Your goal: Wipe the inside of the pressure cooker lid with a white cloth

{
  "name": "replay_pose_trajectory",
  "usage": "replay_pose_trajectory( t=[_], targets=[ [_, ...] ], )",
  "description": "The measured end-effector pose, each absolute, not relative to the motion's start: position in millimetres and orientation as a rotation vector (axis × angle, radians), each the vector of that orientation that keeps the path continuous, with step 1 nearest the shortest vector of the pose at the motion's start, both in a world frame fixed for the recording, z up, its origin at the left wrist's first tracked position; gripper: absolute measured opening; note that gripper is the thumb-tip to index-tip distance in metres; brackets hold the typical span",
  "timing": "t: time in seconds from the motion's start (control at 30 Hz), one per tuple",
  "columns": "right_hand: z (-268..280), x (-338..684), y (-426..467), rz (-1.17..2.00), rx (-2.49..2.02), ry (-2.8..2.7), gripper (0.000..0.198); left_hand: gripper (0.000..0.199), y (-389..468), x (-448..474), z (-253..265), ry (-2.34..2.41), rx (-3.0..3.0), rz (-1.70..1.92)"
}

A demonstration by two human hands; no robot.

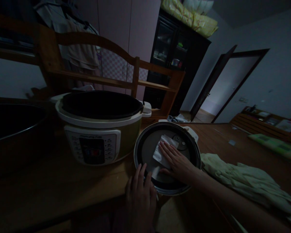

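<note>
A round lid (147,150) of a pressure cooker lies tilted with its metal inner side facing me, a black ring round its edge. My right hand (176,160) lies flat on it, fingers stretched out over a folded white tissue (160,157), pressing it against the metal. My left hand (140,194) is at the lid's near left rim, fingers extended and touching the edge; its underside is hidden. Left of the lid stands the white and green electric pressure cooker (131,137), uncovered, with a lit display on its front panel. Its inside is dark.
A large dark pot (19,136) stands at the far left on the wooden surface (97,184). Behind the cooker rises a wooden rail frame (92,39). Pale green cloth (242,178) lies right of the lid. A dark cabinet (177,61) and an open door (215,81) are farther back.
</note>
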State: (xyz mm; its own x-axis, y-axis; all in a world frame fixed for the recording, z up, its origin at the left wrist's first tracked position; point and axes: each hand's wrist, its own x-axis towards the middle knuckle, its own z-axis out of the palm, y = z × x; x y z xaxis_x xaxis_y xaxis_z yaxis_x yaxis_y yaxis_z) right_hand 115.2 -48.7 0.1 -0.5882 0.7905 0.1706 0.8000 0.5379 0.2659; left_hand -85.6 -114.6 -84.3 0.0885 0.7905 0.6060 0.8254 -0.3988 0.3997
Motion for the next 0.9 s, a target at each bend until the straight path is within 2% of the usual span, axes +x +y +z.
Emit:
replay_pose_trajectory(
  t=[0.9],
  targets=[
    [6.3, 116.1, -50.7, -0.545, -1.460, -2.669, 0.086, 0.037, -115.8, -83.4, -81.0, -1.751, -2.272, -1.257]
  ],
)
